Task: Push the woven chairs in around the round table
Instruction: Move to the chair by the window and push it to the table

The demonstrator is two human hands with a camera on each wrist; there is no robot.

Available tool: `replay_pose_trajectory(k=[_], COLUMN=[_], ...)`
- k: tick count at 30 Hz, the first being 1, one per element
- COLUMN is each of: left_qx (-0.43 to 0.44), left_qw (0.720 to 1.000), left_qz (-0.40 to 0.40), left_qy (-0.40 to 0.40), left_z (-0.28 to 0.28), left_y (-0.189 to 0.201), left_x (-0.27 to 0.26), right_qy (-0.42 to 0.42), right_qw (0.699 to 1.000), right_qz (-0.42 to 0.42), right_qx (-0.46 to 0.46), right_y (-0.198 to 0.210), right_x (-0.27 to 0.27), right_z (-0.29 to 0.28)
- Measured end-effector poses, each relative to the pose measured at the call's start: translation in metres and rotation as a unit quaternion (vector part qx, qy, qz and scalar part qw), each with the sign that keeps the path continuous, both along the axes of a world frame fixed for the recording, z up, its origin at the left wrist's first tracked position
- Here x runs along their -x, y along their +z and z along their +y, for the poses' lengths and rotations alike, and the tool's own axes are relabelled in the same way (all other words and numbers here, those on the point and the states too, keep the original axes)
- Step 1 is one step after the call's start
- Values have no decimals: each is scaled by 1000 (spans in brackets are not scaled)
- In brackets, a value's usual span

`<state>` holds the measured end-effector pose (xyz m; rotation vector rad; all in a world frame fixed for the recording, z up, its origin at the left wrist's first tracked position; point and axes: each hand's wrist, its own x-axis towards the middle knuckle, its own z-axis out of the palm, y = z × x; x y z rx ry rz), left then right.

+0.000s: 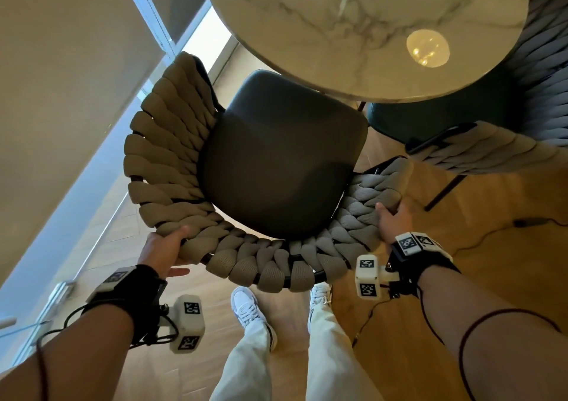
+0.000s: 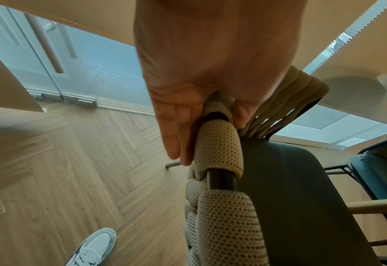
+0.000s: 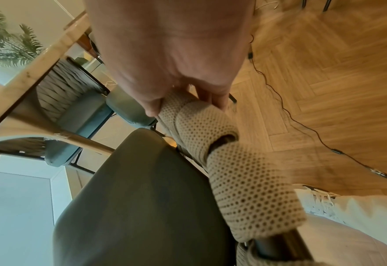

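A woven chair [image 1: 282, 160] with a beige braided backrest and a dark seat stands in front of me, its seat front just under the edge of the round marble table [image 1: 353, 16]. My left hand [image 1: 163, 247] holds the backrest rim on the left, thumb over the top and fingers down the outer side of the woven band [image 2: 219, 144]. On the right end of the backrest my right hand [image 1: 392, 219] grips the rim, thumb inside and fingers wrapped round the band [image 3: 244, 180]. A second woven chair [image 1: 491, 151], grey with a teal seat, sits at the table on the right.
A glass wall with a blind [image 1: 76, 185] runs close along the left. A black cable [image 1: 491, 234] lies on the wooden floor to the right. My white shoes [image 1: 249, 308] stand just behind the chair back. A table leg [image 3: 90, 142] shows below the tabletop.
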<state>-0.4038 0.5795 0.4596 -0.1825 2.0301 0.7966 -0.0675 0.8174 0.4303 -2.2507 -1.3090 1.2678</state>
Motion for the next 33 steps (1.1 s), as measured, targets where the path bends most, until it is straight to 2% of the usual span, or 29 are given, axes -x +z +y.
replay_pose_trajectory(k=[12,17,20,33], left_qx=[17,-13,-33,-24], left_qw=[999,993,987,986], left_qz=[-25,-24,-13,-3], left_qy=[27,117,158,166], left_z=[3,6,9,9], left_y=[-3,-7,-6,-12], left_x=[3,-8,-13,-15], right_qy=[-31,-64,-56,-74], right_qw=[999,997,998,997], right_qz=[19,30,9,25], right_qx=[-14,-21,-3,-10], right_y=[4,8,7,8], right_x=[4,7,12,12], right_z=[-3,-19,-38,-41])
